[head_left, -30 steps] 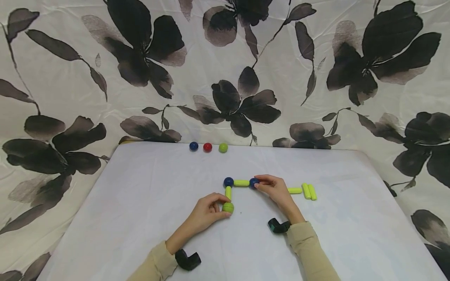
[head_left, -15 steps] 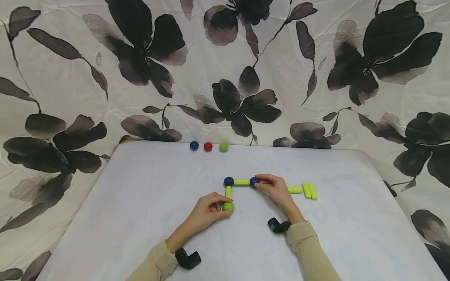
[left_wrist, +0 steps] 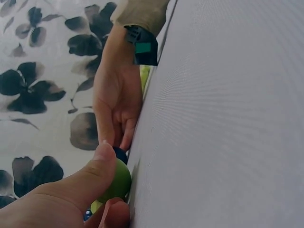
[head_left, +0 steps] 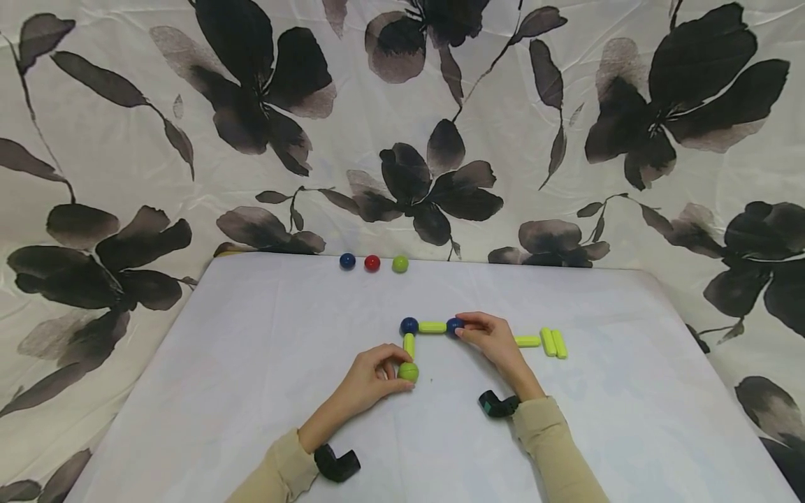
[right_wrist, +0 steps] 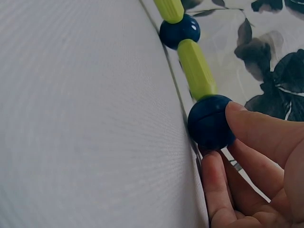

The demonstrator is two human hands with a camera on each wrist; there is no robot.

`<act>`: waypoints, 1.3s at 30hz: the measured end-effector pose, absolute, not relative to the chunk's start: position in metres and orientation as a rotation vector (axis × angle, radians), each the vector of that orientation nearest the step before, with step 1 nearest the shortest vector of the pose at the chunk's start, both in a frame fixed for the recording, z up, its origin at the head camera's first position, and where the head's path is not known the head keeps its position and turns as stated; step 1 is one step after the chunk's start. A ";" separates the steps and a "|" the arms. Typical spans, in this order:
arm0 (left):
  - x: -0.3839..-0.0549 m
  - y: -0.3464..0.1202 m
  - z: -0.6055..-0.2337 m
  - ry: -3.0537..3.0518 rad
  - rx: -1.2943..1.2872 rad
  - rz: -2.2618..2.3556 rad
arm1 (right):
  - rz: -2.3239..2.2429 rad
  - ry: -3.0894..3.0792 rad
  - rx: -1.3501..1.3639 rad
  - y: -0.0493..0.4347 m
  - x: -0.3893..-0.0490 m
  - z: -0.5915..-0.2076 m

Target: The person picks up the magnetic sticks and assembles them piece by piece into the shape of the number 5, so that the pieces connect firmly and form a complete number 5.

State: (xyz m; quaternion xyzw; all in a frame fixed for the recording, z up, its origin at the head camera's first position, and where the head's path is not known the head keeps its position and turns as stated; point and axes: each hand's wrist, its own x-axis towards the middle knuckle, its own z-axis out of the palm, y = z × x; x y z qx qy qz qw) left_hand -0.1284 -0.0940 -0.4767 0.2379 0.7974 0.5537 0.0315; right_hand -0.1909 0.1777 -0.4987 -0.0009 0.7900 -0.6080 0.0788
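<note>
An L-shaped chain of balls and yellow-green rods lies on the white table. My left hand (head_left: 371, 377) pinches the green ball (head_left: 408, 372) at its near end between thumb and fingers. From that ball a rod (head_left: 409, 345) runs away to a blue corner ball (head_left: 409, 325). A second rod (head_left: 432, 327) leads right from the corner to another blue ball (head_left: 453, 326), which my right hand (head_left: 497, 346) pinches. In the right wrist view, thumb and fingertips touch this blue ball (right_wrist: 212, 121), and the rod (right_wrist: 197, 69) meets it.
Loose blue (head_left: 347, 261), red (head_left: 372, 263) and green (head_left: 400, 264) balls sit in a row near the table's far edge. Right of my right hand lie a crosswise rod (head_left: 527, 341) and two side-by-side rods (head_left: 554, 343). A flowered cloth (head_left: 402, 126) hangs behind the table.
</note>
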 end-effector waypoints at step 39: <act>-0.128 -0.095 -0.478 2.458 0.731 1.714 | -1.750 2.365 -0.092 0.180 -0.190 -0.484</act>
